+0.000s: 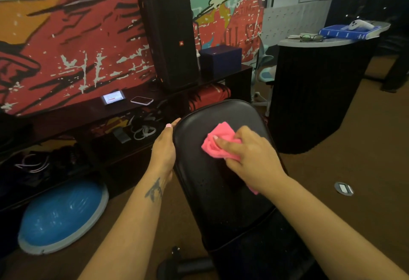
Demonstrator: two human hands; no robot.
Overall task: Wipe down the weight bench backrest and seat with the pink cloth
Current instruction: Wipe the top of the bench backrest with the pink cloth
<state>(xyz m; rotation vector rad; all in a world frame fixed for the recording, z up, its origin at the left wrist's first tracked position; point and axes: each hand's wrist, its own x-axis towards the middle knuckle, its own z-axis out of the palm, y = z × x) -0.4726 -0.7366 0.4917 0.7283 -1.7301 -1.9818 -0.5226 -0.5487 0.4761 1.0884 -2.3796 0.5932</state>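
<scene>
Right now the right hand (247, 153) presses the pink cloth (219, 145) down on the black backrest (212, 191) of the weight bench, with its fingers curled over the bunched-up cloth. The cloth sits on the upper part of the pad, a bit to the right of the middle, and a small pink end peeks out under the wrist. The left hand (164, 149) holds the left edge of the backrest, with the thumb on the near side and the fingers wrapped round the rim. The seat is hard to see at the dark bottom of the view. A blue half ball (62, 215) lies on the brown floor to the left. Behind the bench runs a long dark shelf (84, 111) with a tall black speaker (170, 36), a phone (141, 100) and a small lit screen (112, 97) on it. A round black counter (316, 94) stands to the right, with a blue book (347, 33) and glasses (311, 37) on top.
</scene>
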